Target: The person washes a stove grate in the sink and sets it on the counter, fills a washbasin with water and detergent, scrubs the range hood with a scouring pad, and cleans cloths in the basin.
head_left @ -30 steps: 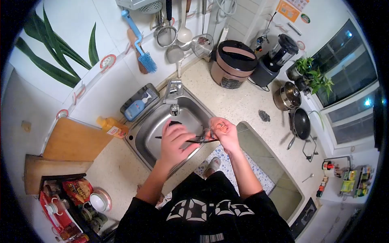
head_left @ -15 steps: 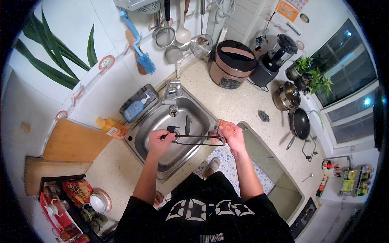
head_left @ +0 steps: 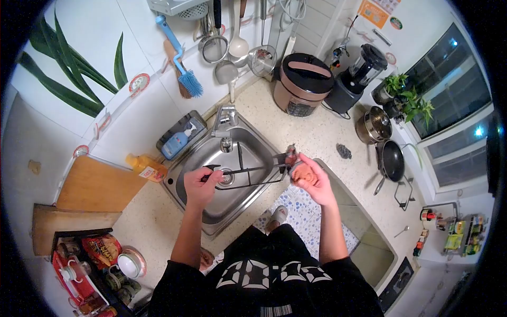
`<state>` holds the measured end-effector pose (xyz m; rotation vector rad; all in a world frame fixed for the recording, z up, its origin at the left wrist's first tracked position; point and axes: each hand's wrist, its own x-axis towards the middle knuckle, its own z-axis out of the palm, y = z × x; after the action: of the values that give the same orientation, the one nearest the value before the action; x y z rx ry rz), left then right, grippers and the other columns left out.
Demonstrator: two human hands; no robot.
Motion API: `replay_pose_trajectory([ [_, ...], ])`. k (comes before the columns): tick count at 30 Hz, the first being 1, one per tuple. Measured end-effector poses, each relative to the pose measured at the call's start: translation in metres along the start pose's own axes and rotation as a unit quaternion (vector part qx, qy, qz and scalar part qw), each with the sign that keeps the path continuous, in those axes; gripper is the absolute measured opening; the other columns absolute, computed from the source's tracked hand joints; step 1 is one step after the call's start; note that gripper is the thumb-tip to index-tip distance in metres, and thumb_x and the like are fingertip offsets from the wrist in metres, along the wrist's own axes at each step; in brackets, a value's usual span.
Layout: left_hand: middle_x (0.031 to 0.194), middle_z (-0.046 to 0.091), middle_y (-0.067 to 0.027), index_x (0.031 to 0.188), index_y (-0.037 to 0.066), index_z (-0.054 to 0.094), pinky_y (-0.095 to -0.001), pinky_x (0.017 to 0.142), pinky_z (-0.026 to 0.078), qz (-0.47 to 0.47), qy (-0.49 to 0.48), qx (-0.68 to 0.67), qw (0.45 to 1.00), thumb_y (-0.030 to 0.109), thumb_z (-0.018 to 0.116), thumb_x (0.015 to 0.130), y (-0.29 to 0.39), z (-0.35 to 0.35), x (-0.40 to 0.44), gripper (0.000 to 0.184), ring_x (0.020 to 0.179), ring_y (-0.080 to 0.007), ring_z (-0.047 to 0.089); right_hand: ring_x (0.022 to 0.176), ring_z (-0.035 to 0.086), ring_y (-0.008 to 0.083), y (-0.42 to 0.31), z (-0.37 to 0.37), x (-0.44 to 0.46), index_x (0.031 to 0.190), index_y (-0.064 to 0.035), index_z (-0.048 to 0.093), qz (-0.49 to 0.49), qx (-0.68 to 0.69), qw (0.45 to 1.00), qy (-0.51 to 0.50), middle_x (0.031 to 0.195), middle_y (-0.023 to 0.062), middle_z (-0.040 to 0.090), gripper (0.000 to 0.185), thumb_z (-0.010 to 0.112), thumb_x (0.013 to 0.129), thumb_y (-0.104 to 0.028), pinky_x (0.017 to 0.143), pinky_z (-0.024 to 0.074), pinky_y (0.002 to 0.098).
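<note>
Over the sink [head_left: 203, 208] I hold a black wire rack [head_left: 248, 170] level, its thin bars spanning the space between my hands. My left hand [head_left: 202, 186] is closed round the rack's left end. Beside the right end is my right hand [head_left: 314, 182], turned palm up with its fingers curled. It grips a crumpled, reddish-grey scrubber-like wad [head_left: 291, 155] near the rack's end; its exact kind is unclear. Below the rack, the drain [head_left: 226, 178] shows in the basin. The faucet [head_left: 226, 119] stands at the basin's back edge.
A blue soap bottle [head_left: 177, 142] and a yellow bottle [head_left: 145, 167] stand left of the sink. Further back are a rice cooker [head_left: 302, 84] and a blender [head_left: 359, 74]. At right lie a frying pan [head_left: 392, 161] and a lidded pot [head_left: 373, 125].
My right hand has rolled palm up and shifted slightly right, bringing the wad into view. My left hand has moved a little left, and the rack has tilted.
</note>
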<state>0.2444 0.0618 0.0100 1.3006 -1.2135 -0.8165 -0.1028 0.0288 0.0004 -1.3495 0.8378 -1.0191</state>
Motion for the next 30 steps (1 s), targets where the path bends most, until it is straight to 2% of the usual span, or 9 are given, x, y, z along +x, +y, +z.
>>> replay_pose_trajectory([
  [4, 0.061, 0.067, -0.0031, 0.071, -0.003, 0.070, -0.0211, 0.050, 0.039, -0.027, -0.012, 0.030, 0.999, 0.010, 0.076, 0.086, 0.008, 0.001, 0.003, 0.021, 0.056, -0.0032, 0.053, 0.127, 0.054, 0.0235, 0.008, 0.031, 0.014, 0.141, -0.0055, 0.052, 0.023, -0.070, 0.997, 0.016, 0.136, 0.0128, 0.058, 0.061, 0.075, 0.084, -0.006, 0.114, 0.0335, 0.0368],
  [7, 0.062, 0.067, -0.0032, 0.072, -0.003, 0.070, -0.0210, 0.050, 0.039, 0.003, -0.010, 0.055, 0.998, 0.009, 0.076, 0.086, 0.014, 0.002, 0.006, 0.020, 0.056, -0.0033, 0.053, 0.121, 0.059, 0.0217, -0.007, 0.032, 0.021, 0.135, -0.0053, 0.056, -0.033, -0.293, 0.955, -0.008, 0.125, 0.0110, 0.065, 0.054, 0.074, 0.084, -0.005, 0.113, 0.0343, 0.0368],
  [10, 0.061, 0.067, -0.0031, 0.072, -0.003, 0.071, -0.0210, 0.049, 0.039, 0.032, -0.012, 0.045, 0.998, 0.009, 0.076, 0.086, 0.005, 0.001, 0.005, 0.019, 0.055, -0.0034, 0.053, 0.113, 0.062, 0.0180, -0.012, 0.032, 0.019, 0.132, -0.0036, 0.058, -0.083, -0.224, 0.971, 0.021, 0.115, 0.0083, 0.070, 0.049, 0.073, 0.085, -0.003, 0.107, 0.0408, 0.0354],
  [13, 0.060, 0.066, -0.0029, 0.072, -0.003, 0.071, -0.0212, 0.049, 0.039, 0.023, -0.025, 0.054, 0.998, 0.010, 0.077, 0.086, 0.008, 0.001, 0.001, 0.020, 0.055, -0.0037, 0.053, 0.109, 0.063, 0.0151, -0.023, 0.039, 0.016, 0.133, -0.0022, 0.057, 0.016, 0.028, 0.999, 0.012, 0.117, 0.0090, 0.069, 0.048, 0.071, 0.087, 0.000, 0.101, 0.0460, 0.0332],
  [21, 0.059, 0.067, -0.0034, 0.074, 0.001, 0.075, -0.0239, 0.046, 0.037, 0.062, -0.051, 0.110, 0.991, 0.015, 0.078, 0.085, -0.004, -0.002, -0.003, 0.018, 0.049, -0.0058, 0.052, 0.108, 0.067, 0.0203, -0.041, 0.041, 0.022, 0.134, 0.0024, 0.053, 0.025, 0.139, 0.990, -0.027, 0.122, 0.0155, 0.068, 0.046, 0.067, 0.090, 0.000, 0.098, 0.0497, 0.0352],
  [23, 0.054, 0.055, -0.0054, 0.072, 0.000, 0.070, -0.0262, 0.045, 0.034, 0.056, -0.035, 0.086, 0.994, 0.017, 0.080, 0.083, 0.000, 0.003, -0.005, 0.023, 0.048, -0.0079, 0.045, 0.103, 0.070, 0.0213, -0.044, 0.045, 0.022, 0.132, -0.0011, 0.056, 0.035, 0.127, 0.991, -0.013, 0.118, 0.0137, 0.070, 0.044, 0.068, 0.090, -0.003, 0.101, 0.0478, 0.0398],
  [24, 0.052, 0.049, -0.0065, 0.071, 0.000, 0.068, -0.0274, 0.044, 0.032, 0.053, -0.027, 0.074, 0.995, 0.019, 0.081, 0.082, 0.003, 0.005, -0.005, 0.025, 0.047, -0.0089, 0.041, 0.100, 0.070, 0.0223, -0.045, 0.043, 0.023, 0.131, -0.0035, 0.058, -0.018, -0.051, 0.998, -0.012, 0.115, 0.0124, 0.071, 0.043, 0.069, 0.089, -0.006, 0.103, 0.0457, 0.0416],
  [26, 0.052, 0.049, -0.0070, 0.069, 0.001, 0.067, -0.0280, 0.044, 0.032, 0.067, -0.033, 0.114, 0.991, 0.020, 0.082, 0.081, 0.015, 0.005, -0.005, 0.027, 0.046, -0.0116, 0.041, 0.094, 0.071, 0.0241, -0.050, 0.037, 0.026, 0.128, -0.0083, 0.062, -0.121, -0.396, 0.910, -0.009, 0.109, 0.0098, 0.073, 0.040, 0.070, 0.089, -0.011, 0.107, 0.0415, 0.0453],
  [30, 0.053, 0.050, -0.0082, 0.066, 0.002, 0.065, -0.0303, 0.043, 0.033, 0.143, -0.027, 0.137, 0.980, 0.023, 0.084, 0.078, 0.007, 0.017, -0.007, 0.031, 0.044, -0.0179, 0.041, 0.088, 0.069, 0.0278, -0.059, 0.055, 0.025, 0.125, -0.0122, 0.064, -0.115, -0.435, 0.893, -0.030, 0.094, 0.0081, 0.073, 0.041, 0.072, 0.084, -0.014, 0.108, 0.0397, 0.0461],
])
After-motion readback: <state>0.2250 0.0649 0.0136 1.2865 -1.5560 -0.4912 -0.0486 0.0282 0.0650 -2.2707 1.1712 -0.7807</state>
